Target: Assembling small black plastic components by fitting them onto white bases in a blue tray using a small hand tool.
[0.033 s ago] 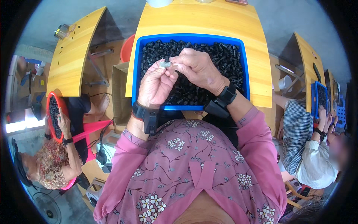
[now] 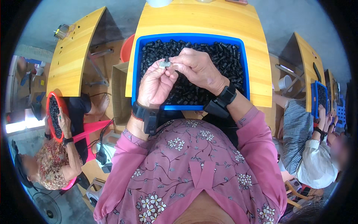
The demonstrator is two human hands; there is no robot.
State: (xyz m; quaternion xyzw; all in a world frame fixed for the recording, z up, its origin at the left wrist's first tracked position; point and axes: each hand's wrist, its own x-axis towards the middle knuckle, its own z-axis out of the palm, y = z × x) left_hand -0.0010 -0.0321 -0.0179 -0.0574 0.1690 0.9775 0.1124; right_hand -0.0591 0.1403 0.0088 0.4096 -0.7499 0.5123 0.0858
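Note:
Above a blue tray (image 2: 246, 74) full of small black plastic parts (image 2: 223, 63), my two hands meet. My left hand (image 2: 154, 85) pinches a small grey, block-like piece (image 2: 164, 64) between thumb and fingertips. From the other side, the closed thumb and forefinger of my right hand (image 2: 197, 70) press at the same piece. Its exact kind is too small to make out, and the fingertips partly cover it. Black devices are strapped on both my wrists.
The tray rests at the near edge of a yellow wooden table (image 2: 201, 18). A cardboard box (image 2: 120, 93) and a red basin (image 2: 128, 48) stand left of it. One person at left holds a red basin of black parts (image 2: 56, 117); others sit at right by another blue tray (image 2: 320, 98).

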